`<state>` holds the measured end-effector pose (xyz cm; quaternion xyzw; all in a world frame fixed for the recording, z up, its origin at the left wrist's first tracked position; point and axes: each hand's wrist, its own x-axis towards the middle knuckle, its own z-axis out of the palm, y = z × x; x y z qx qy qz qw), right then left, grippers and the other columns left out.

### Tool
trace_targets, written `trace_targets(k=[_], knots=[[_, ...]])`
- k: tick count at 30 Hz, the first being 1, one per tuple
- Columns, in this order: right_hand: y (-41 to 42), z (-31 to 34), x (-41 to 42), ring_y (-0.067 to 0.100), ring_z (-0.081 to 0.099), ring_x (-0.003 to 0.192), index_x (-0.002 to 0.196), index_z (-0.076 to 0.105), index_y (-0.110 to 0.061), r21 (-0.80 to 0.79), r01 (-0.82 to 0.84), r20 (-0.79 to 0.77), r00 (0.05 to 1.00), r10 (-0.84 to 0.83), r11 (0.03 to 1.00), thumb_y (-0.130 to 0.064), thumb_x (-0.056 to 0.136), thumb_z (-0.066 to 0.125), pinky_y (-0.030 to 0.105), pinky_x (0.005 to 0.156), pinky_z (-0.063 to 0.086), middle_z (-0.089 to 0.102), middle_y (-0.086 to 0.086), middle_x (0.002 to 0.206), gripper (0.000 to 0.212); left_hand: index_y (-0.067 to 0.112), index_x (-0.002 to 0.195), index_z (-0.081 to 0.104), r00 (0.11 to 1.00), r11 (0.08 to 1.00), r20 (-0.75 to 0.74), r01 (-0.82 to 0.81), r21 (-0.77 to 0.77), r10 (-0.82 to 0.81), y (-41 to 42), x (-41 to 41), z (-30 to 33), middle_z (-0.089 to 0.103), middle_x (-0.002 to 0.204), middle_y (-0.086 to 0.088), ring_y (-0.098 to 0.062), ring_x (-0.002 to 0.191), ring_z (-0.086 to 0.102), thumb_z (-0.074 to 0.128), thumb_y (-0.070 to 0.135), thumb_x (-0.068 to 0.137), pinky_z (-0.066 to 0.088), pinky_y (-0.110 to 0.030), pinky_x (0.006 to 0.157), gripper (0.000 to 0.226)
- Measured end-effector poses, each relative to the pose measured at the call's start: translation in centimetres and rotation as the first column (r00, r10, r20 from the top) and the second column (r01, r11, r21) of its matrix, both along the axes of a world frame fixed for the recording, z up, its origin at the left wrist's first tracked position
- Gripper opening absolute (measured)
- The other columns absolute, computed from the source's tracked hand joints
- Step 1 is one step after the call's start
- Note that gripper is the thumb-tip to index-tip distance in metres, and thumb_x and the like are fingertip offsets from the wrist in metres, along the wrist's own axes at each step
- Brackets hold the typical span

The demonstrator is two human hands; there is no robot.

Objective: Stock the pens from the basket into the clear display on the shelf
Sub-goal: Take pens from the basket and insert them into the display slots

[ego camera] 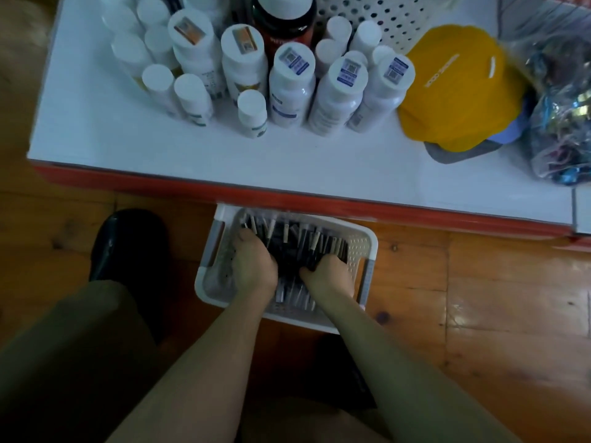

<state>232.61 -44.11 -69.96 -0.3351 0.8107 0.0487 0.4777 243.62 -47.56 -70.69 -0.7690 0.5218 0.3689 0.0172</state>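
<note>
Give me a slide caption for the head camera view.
Both hands, left hand and right hand, gather dark pens in a white basket on the floor.

Two baskets (364, 251) (383, 20), one yellow cap (457, 87), one dark jar (283, 20), and roughly twenty white bottles (291, 87); pens (297, 247) too many to count.

I can read almost nothing from up here. The white bottles (289, 87) on the shelf (224, 155) carry printed stickers with square codes on their caps, but the print is too small and blurred for me to make out. The dark red bottle (283, 20) has pale lettering I cannot decipher. The yellow cap (460, 84) bears a line of white writing, also unreadable.
</note>
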Motion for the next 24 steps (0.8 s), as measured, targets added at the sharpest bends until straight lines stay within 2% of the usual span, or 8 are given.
trace_targets(k=[6,8,10,11,13,14,19,24], knots=[[0.8,1.5,-0.2,0.015,0.032,0.043,0.050,0.033,-0.013,-0.075,0.151,0.104,0.984,-0.143,0.986,-0.014,0.084,0.057,0.022,0.044,0.024,0.034,0.001,0.047,0.042,-0.004,0.121,0.042,0.977,0.982,-0.107,-0.179,0.067,0.185,-1.1,1.0,1.7,0.059,0.090,-0.018,-0.029,0.078,0.061,0.050,0.001,0.090,0.050,-0.034,0.060,0.033],[1.3,2.8,-0.1,0.018,0.037,0.047,0.051,0.035,-0.013,-0.118,0.212,0.179,0.966,-0.189,0.970,-0.014,0.083,0.056,0.024,0.049,0.030,0.039,0.004,0.049,0.038,0.001,0.096,0.053,0.983,0.978,-0.122,-0.115,0.175,0.137,-1.4,1.2,3.1,0.045,0.062,-0.007,-0.018,0.051,0.045,0.047,0.004,0.092,0.035,-0.026,0.044,0.008],[1.7,4.7,0.2,0.023,0.049,0.058,0.061,0.045,-0.011,-0.162,0.227,0.233,0.954,-0.186,0.960,-0.016,0.084,0.056,0.030,0.056,0.040,0.053,0.013,0.061,0.026,0.009,0.073,0.045,0.982,0.964,-0.165,-0.041,0.263,0.087,-1.9,1.5,5.2,0.039,0.057,-0.005,-0.015,0.047,0.036,0.044,0.008,0.094,0.028,-0.024,0.044,0.020],[1.8,5.7,0.4,0.025,0.055,0.064,0.070,0.051,-0.008,-0.184,0.223,0.254,0.952,-0.172,0.957,-0.018,0.085,0.056,0.034,0.060,0.045,0.060,0.018,0.070,0.019,0.007,0.077,0.048,0.976,0.954,-0.201,-0.014,0.299,0.077,-2.2,1.8,6.6,0.043,0.060,-0.009,-0.015,0.048,0.037,0.044,0.009,0.094,0.028,-0.024,0.044,0.018],[2.0,8.2,0.5,0.030,0.060,0.075,0.089,0.057,-0.001,-0.242,0.217,0.278,0.949,-0.147,0.946,-0.019,0.086,0.056,0.041,0.068,0.051,0.065,0.021,0.084,0.018,-0.002,0.108,0.056,0.963,0.952,-0.264,0.024,0.306,0.060,-2.3,2.3,9.7,0.055,0.073,-0.015,-0.016,0.052,0.043,0.047,0.008,0.093,0.031,-0.024,0.042,0.021],[2.1,9.5,0.5,0.031,0.061,0.077,0.093,0.057,-0.001,-0.272,0.221,0.288,0.947,-0.140,0.937,-0.020,0.086,0.055,0.043,0.070,0.052,0.065,0.020,0.085,0.020,-0.002,0.118,0.054,0.957,0.954,-0.288,0.046,0.296,0.043,-2.4,2.5,11.5,0.055,0.075,-0.013,-0.016,0.055,0.045,0.050,0.010,0.093,0.033,-0.023,0.042,0.028],[2.4,18.1,0.2,0.031,0.055,0.071,0.092,0.056,0.001,-0.425,0.300,0.390,0.912,-0.127,0.854,-0.016,0.088,0.054,0.042,0.064,0.048,0.058,0.021,0.079,0.018,0.005,0.095,0.052,0.870,0.997,-0.493,0.044,0.066,-0.006,-1.4,3.3,22.4,0.053,0.071,-0.006,-0.014,0.057,0.053,0.055,0.015,0.093,0.041,-0.012,0.038,0.010],[3.5,29.6,0.2,0.038,0.063,0.085,0.095,0.055,-0.011,-0.597,0.325,0.464,0.886,-0.014,0.733,-0.017,0.090,0.054,0.055,0.079,0.052,0.065,0.016,0.088,0.008,0.015,0.088,0.050,0.772,0.977,-0.628,-0.046,-0.209,-0.098,1.2,2.4,33.6,0.062,0.090,-0.010,-0.007,0.058,0.058,0.056,0.012,0.090,0.046,-0.025,0.056,0.007]])
